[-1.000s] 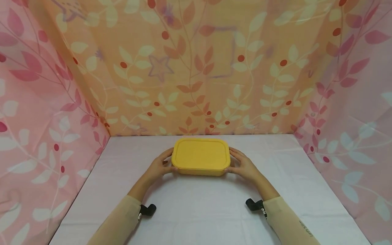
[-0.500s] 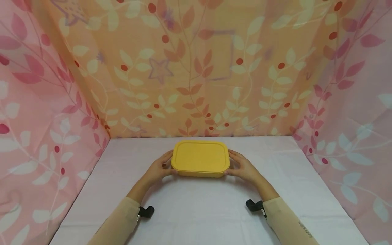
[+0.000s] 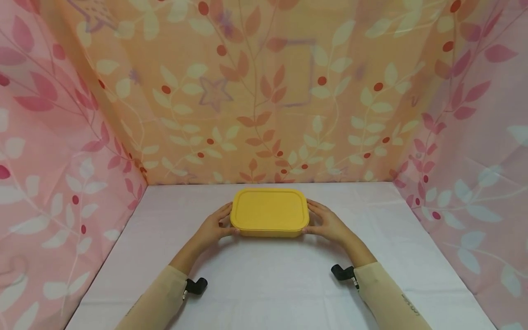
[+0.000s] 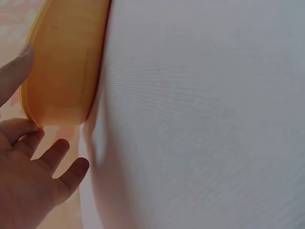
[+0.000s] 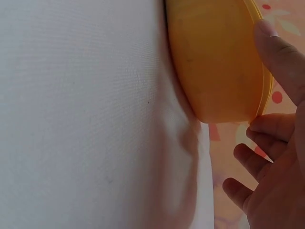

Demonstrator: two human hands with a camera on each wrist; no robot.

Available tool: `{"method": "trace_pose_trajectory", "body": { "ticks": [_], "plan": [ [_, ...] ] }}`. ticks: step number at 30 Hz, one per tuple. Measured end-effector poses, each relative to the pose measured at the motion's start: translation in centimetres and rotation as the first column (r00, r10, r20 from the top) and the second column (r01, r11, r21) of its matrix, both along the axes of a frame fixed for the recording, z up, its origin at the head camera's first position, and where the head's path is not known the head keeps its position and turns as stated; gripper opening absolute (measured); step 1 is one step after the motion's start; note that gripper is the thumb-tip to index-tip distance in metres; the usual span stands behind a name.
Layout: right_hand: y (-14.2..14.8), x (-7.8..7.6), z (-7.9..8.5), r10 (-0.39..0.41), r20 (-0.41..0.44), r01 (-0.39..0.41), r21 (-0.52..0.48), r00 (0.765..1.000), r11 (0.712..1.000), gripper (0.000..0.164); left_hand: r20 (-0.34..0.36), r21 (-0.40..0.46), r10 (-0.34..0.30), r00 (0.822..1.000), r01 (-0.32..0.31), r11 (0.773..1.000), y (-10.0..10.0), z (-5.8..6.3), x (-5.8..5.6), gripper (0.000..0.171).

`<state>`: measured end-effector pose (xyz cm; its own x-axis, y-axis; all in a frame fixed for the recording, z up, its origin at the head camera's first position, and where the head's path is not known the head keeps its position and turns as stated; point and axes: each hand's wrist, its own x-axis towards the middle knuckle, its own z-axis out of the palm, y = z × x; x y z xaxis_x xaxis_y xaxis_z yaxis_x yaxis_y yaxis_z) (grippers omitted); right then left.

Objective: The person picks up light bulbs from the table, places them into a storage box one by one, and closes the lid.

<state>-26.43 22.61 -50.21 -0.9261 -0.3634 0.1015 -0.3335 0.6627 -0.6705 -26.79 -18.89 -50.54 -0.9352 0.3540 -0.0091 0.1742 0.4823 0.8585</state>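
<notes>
A yellow rectangular food container (image 3: pixel 270 211) with a flat yellow lid stands on the white-covered table, close to its far edge. At its left end my left hand (image 3: pixel 213 227) holds the rim, thumb on the front corner and fingers round the side. My right hand (image 3: pixel 327 224) grips the opposite end in the same manner. In the left wrist view, the left thumb and forefinger touch the lid edge of the container (image 4: pixel 66 67), while the lower fingers stay off it. The right wrist view has the right thumb on the rim of the container (image 5: pixel 217 62). The lid hides whatever is inside.
White cloth (image 3: pixel 268 284) covers the table. A patterned orange curtain (image 3: pixel 264 91) closes off the back, with pink leaf-print curtains (image 3: pixel 53 160) at both sides. Small black wrist devices (image 3: pixel 197 286) project inward from both sleeves.
Both hands keep their hold on the container, which stays in place. Only a slight shift of the head view shows.
</notes>
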Motion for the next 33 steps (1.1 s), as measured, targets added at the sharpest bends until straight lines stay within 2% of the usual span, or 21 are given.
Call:
{"method": "trace_pose_trajectory", "body": {
  "ticks": [6, 12, 17, 20, 26, 33],
  "plan": [
    [-0.1, 0.1, 0.1, -0.004, -0.048, 0.005, 0.024, 0.999, 1.0, 0.101, -0.015, -0.037, 0.014, 1.0, -0.014, 0.999, -0.2, 0.4, 0.1, 0.102],
    [0.1, 0.8, -0.2, -0.037, -0.098, 0.042, 0.051, 0.994, 0.998, 0.094, -0.058, -0.03, 0.029, 0.998, -0.031, 0.999, -0.6, 0.5, 0.4, 0.084],
    [0.2, 1.3, -0.2, -0.06, -0.14, 0.066, 0.036, 0.988, 0.997, 0.087, -0.027, -0.017, 0.037, 0.999, -0.037, 0.999, -0.8, 0.3, 0.8, 0.077],
    [0.1, 1.6, -0.3, -0.057, -0.192, 0.065, 0.035, 0.98, 0.997, 0.079, -0.019, -0.007, 0.047, 0.999, -0.047, 0.999, -0.8, 0.3, 1.0, 0.075],
    [-0.1, 2.4, -0.3, -0.099, -0.285, 0.105, 0.003, 0.953, 0.995, 0.052, -0.055, -0.015, 0.075, 0.996, -0.076, 0.997, -1.0, 0.2, 1.4, 0.067],
    [-0.4, 3.5, -0.1, -0.103, -0.34, 0.119, 0.026, 0.935, 0.992, 0.034, -0.141, -0.082, 0.114, 0.983, -0.127, 0.989, -1.3, 0.6, 2.3, 0.044]
  ]
}}
